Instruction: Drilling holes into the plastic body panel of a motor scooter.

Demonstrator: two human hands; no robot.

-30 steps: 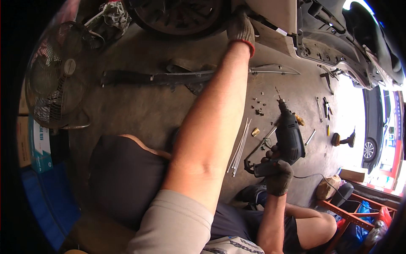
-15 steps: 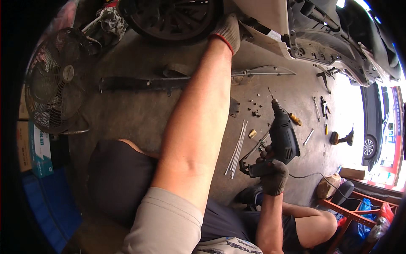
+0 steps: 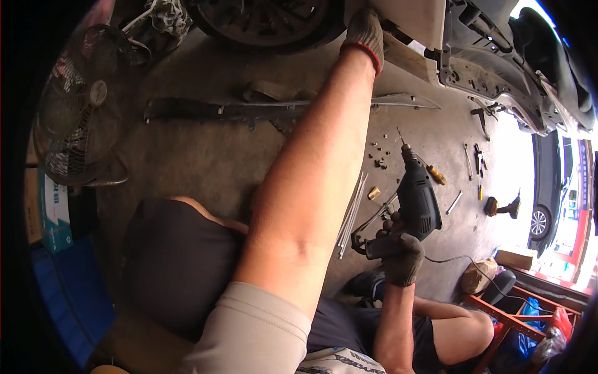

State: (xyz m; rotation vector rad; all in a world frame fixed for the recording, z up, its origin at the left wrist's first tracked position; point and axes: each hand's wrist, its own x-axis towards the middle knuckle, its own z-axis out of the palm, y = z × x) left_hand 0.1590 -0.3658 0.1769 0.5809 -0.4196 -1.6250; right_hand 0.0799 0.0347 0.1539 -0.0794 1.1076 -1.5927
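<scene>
Far left: floor fan [image 3: 97, 93] is stood above a teal-and-white box [image 3: 56, 212] and a blue bin [image 3: 68, 299]. Next, a long dark trim strip [image 3: 187, 109] is laid roughly crosswise on the concrete floor [image 3: 174, 156], below the wheel [image 3: 268, 19]. Thin white rods [image 3: 351, 218] are bunched near mid-floor, partly hidden by the left arm [image 3: 305, 187]. Left hand [image 3: 364, 40], gloved, is extended to the car body [image 3: 411, 22] just beside the wheel; fingers are hidden, so grip cannot be told. Small fasteners [image 3: 379, 157] are scattered below it. Right hand [image 3: 403, 258], also gloved, is wrapped around the handle of the power drill [image 3: 418, 202]. Drill is held right of the rods: long axis is run nearly up-frame, bit [image 3: 400, 135] aimed away from the wearer, tipped slightly left; handle is angled down-left. Power cord [image 3: 464, 257] is trailed rightward. Yellow-handled screwdriver [image 3: 438, 176] is seen just beside the drill body. Further right, a wrench [image 3: 455, 202], pliers [image 3: 479, 161] and a cordless drill [image 3: 503, 206] are spread out.
</scene>
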